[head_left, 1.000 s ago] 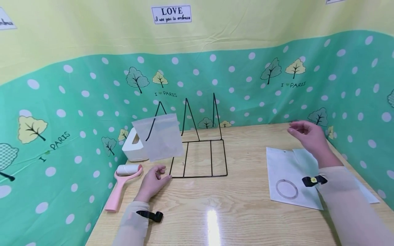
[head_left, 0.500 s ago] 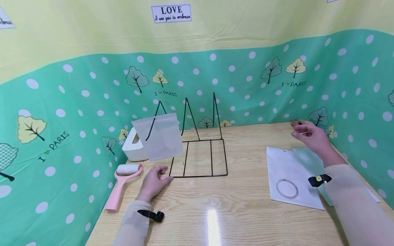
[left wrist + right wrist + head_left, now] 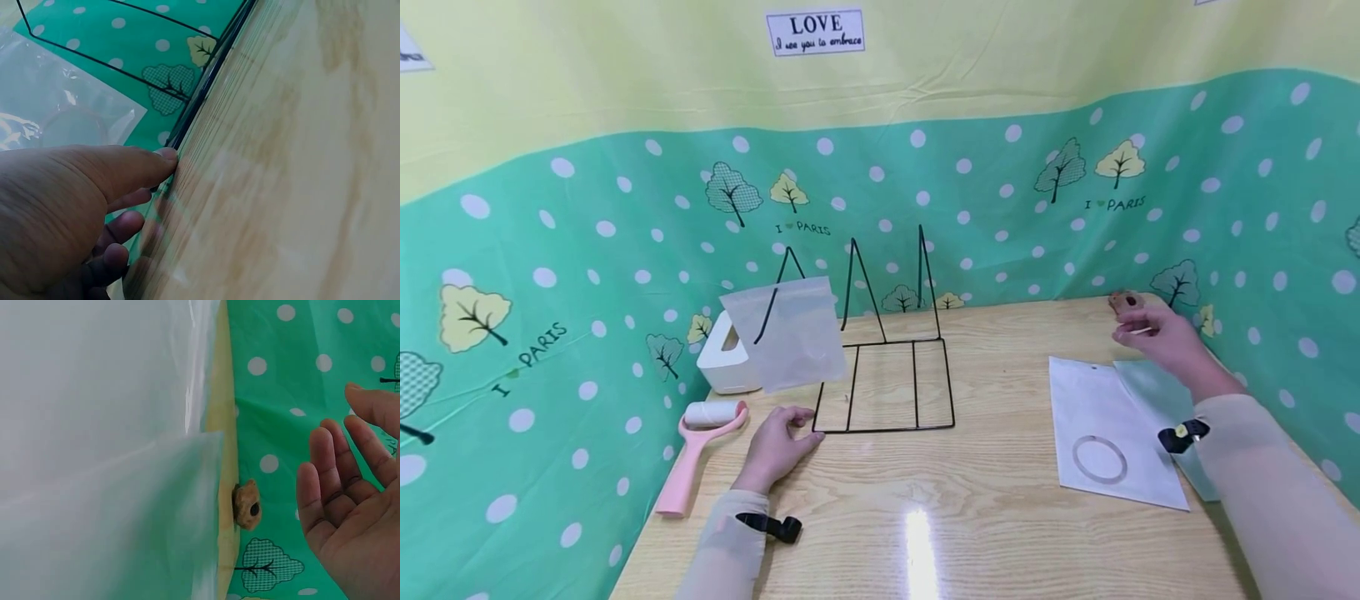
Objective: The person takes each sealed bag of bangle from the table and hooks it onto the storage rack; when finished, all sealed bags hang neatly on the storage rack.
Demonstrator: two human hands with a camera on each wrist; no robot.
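My left hand (image 3: 777, 454) is by the front left corner of a black wire rack (image 3: 914, 387); its thumb touches the wire and its other fingers bend loosely beside it. In the left wrist view the thumb's fingertip (image 3: 167, 155) lies right at the dark wire. A translucent pouch (image 3: 797, 342) leans upright in the rack's left slot. My right hand (image 3: 1165, 337) hovers at the back right with loosely bent fingers and an empty palm, seen in the right wrist view. Near its fingers sits a small brown lump (image 3: 250, 509) with a dark oval spot.
Overlapping flat pouches, one white (image 3: 1093, 417) with a ring mark and one pale green (image 3: 1153, 396), lie below my right forearm. A pink lint roller (image 3: 688, 467) and a white box (image 3: 726, 367) stand at left. Patterned cloth (image 3: 1000, 208) walls the back and sides.
My right hand has moved slightly right and forward toward me, uncovering the brown lump behind it. My left hand has shifted only slightly right at the rack's corner.
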